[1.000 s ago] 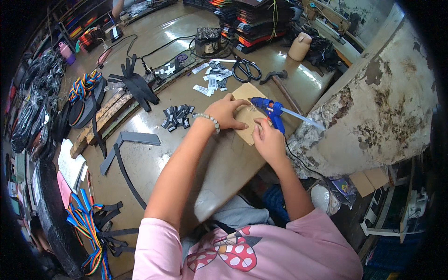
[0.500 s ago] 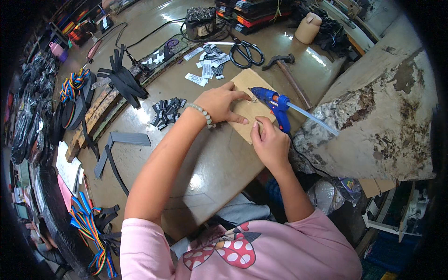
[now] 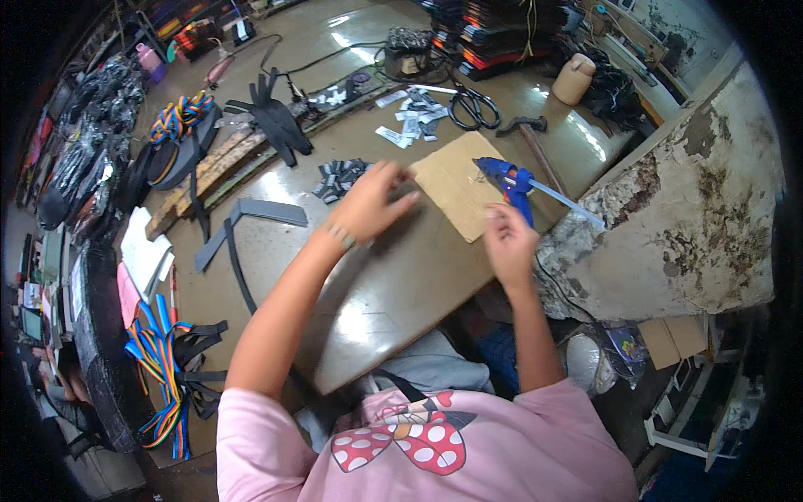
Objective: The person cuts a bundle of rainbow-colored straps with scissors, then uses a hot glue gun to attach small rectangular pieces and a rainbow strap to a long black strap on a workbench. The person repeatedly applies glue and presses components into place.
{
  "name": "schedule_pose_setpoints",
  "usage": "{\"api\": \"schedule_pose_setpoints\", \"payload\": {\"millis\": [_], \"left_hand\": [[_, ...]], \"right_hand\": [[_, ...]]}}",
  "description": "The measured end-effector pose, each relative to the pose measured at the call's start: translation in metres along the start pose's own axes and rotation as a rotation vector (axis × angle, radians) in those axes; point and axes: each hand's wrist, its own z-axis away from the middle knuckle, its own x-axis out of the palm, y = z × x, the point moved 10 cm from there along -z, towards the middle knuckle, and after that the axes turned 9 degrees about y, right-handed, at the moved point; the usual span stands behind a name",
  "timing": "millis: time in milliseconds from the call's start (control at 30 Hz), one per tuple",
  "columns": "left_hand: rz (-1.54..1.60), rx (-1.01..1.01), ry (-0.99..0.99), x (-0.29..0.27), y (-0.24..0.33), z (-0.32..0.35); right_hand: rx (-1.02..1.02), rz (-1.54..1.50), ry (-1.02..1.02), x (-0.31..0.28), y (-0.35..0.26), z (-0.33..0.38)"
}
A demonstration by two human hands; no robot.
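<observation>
A blue glue gun (image 3: 512, 180) with a long pale glue stick in its back lies on a piece of brown cardboard (image 3: 452, 188), its nozzle over the board. My left hand (image 3: 372, 205), a beaded bracelet at its wrist, hovers off the cardboard's left edge, thumb apart from the fingers and nothing visible in it. Just beyond its fingertips lies a pile of small black-and-grey pieces (image 3: 341, 179). Close to the cardboard's near right edge and the glue gun's handle, my right hand (image 3: 512, 244) has its fingers curled together; what they pinch, if anything, is too blurred to make out.
Black scissors (image 3: 474, 109), a hammer (image 3: 535, 146) and scattered white and grey labels (image 3: 411, 117) lie beyond the cardboard. A rough plastered pillar (image 3: 669, 217) stands at the right. Grey strips (image 3: 259, 213) and rainbow-coloured straps (image 3: 171, 376) lie on the left.
My left hand has lifted from the cardboard and moved left. My right hand has come away from the cardboard's edge slightly. The view has shifted, so the table things appear moved.
</observation>
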Motion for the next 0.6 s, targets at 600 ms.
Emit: {"api": "schedule_pose_setpoints", "payload": {"millis": [600], "left_hand": [[-0.385,-0.245,0.723,-0.085,0.043,0.367]], "right_hand": [[-0.129,0.442,-0.056,-0.016,-0.005,-0.065]]}}
